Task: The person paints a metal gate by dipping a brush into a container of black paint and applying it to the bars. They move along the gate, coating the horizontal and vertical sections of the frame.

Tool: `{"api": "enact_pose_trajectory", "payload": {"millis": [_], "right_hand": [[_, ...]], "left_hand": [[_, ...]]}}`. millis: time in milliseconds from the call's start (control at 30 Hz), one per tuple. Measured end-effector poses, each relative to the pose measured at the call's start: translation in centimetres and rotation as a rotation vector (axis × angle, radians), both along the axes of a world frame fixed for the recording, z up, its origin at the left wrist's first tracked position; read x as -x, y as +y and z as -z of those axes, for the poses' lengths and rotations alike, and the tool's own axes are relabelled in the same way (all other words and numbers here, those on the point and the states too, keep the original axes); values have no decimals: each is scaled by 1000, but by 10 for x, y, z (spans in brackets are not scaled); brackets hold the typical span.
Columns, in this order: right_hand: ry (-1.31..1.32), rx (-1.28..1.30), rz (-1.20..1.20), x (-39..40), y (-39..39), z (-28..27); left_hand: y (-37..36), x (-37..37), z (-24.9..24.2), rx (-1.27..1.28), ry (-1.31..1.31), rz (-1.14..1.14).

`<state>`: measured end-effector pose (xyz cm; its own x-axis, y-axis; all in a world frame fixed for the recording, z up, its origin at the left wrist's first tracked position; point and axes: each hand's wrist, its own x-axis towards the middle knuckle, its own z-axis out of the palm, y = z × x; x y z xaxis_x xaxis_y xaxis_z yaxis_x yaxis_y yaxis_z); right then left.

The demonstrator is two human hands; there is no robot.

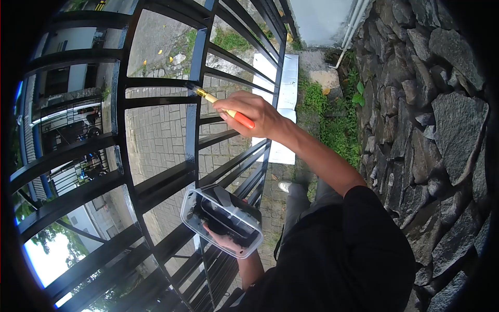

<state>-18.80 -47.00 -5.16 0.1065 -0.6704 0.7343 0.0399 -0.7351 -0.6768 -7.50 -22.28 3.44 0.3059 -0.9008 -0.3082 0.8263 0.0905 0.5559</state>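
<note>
My right hand [257, 113] is closed around a paintbrush [242, 120] with a pale and orange handle and a gold-coloured ferrule. The brush's dark bristles touch an upright bar of the black metal fence [192, 122], near where a crossbar meets it. Lower in the view, my left hand [227, 240] holds a clear plastic container [185, 205] from underneath, its fingers partly seen through the wall. Black paint [221, 219] coats the inside of the container, which is tilted and close to the fence bars.
White sheets [287, 96] lie on the ground behind the fence bars. A rough stone wall [457, 135] rises on the right, with green plants [340, 138] at its foot. Paving [156, 140] shows through the bars. My shoe [284, 185] stands near the sheets.
</note>
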Motion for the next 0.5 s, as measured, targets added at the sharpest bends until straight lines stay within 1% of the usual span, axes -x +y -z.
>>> {"api": "enact_pose_trajectory", "payload": {"millis": [33,100,167,200,300,367,433,500], "right_hand": [[34,-8,18,1,1,0],[17,2,31,-1,1,-3],[-91,99,76,-4,3,-16],[-90,98,75,-5,2,-15],[-38,112,34,-9,-2,-6],[61,51,30,-4,0,5],[79,41,18,0,-1,0],[35,151,101,-2,-3,-6]], "left_hand": [[2,-1,0,-3,0,-4],[3,-1,0,-84,-74,-44],[5,3,0,-87,-86,-49],[6,4,0,-89,-96,-49],[8,4,2,-148,-137,-107],[9,6,2,-154,-165,-138],[10,7,0,-166,-188,-166],[9,8,-2,-158,-131,-179]]}}
